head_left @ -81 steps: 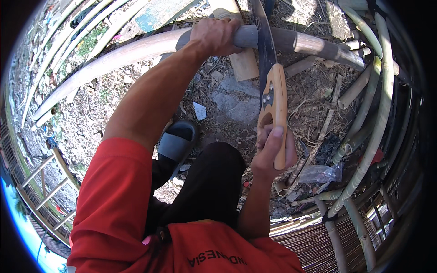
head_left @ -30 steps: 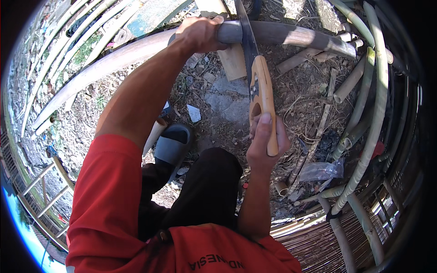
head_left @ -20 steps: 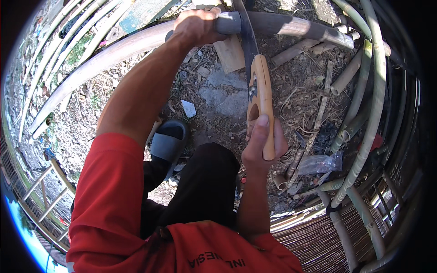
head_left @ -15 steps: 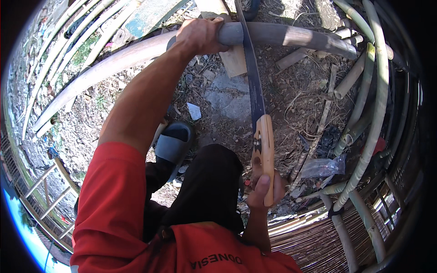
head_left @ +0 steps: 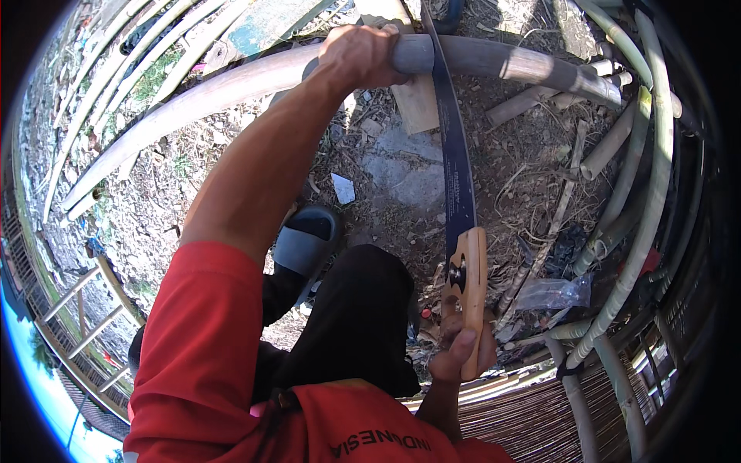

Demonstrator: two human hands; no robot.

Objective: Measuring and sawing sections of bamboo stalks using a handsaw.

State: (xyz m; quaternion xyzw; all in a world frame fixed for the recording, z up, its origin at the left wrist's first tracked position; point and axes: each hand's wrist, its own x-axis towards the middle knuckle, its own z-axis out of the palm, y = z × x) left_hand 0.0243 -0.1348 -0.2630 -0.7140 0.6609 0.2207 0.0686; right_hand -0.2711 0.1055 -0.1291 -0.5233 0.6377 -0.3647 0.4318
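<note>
Up front, crosswise, lies the pole (head_left: 413,54) — yr L hand (head_left: 361,55) clasps it, R hand (head_left: 461,351) grips the saw (head_left: 455,174), set across it just beside L. Prob. mid-cut — next likely needs a straight push, L steady.

Dry, littered dirt ground (head_left: 413,239) carries a flat grey slab (head_left: 403,166) mid-scene, a white shard (head_left: 343,188) left of it, a bamboo piece (head_left: 607,150) at right and, nearer, a clear plastic bag (head_left: 552,294).

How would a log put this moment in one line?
left hand: gripping pole; right hand: holding saw handle; blade: across pole
</note>
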